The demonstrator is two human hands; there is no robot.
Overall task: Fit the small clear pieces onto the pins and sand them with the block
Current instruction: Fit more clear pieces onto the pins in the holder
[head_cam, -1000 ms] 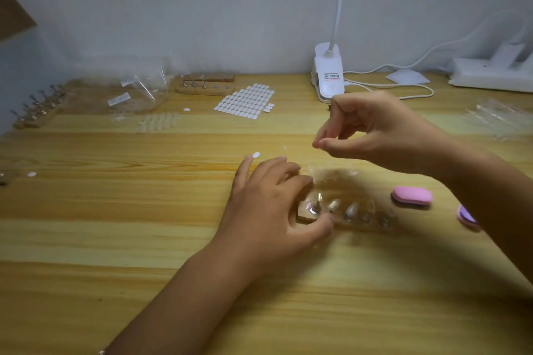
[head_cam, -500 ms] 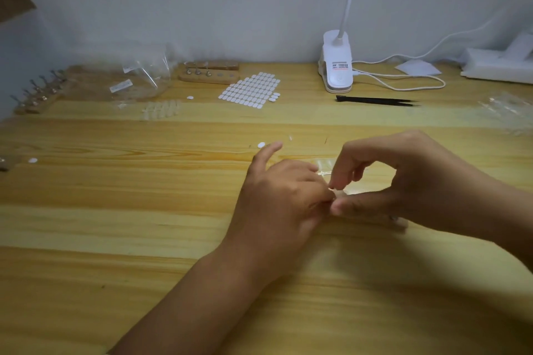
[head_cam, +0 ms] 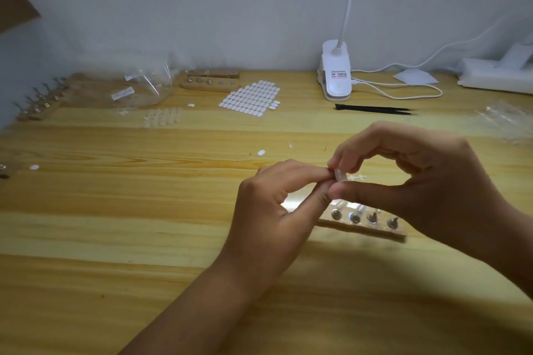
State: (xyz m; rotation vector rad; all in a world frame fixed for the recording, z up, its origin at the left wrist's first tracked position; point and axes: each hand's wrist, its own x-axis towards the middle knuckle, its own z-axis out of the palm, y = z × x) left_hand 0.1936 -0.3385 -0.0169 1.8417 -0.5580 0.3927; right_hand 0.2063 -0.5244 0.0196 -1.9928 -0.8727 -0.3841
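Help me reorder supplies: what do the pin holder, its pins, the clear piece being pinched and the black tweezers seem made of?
Pin holder: likely bare wood, matte tan. Pins: metal, by their bright silvery glints. Clear piece: probably glossy plastic, translucent with highlights. Black tweezers: matte black; coated metal or plastic, cannot tell.

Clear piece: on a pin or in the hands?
In hand: left hand and right hand both pinch the clear piece, off the pins in the wooden holder.

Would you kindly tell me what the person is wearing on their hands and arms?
Nothing visible: the left hand and right hand are bare, without gloves or rings, and the forearms show no sleeve or watch.
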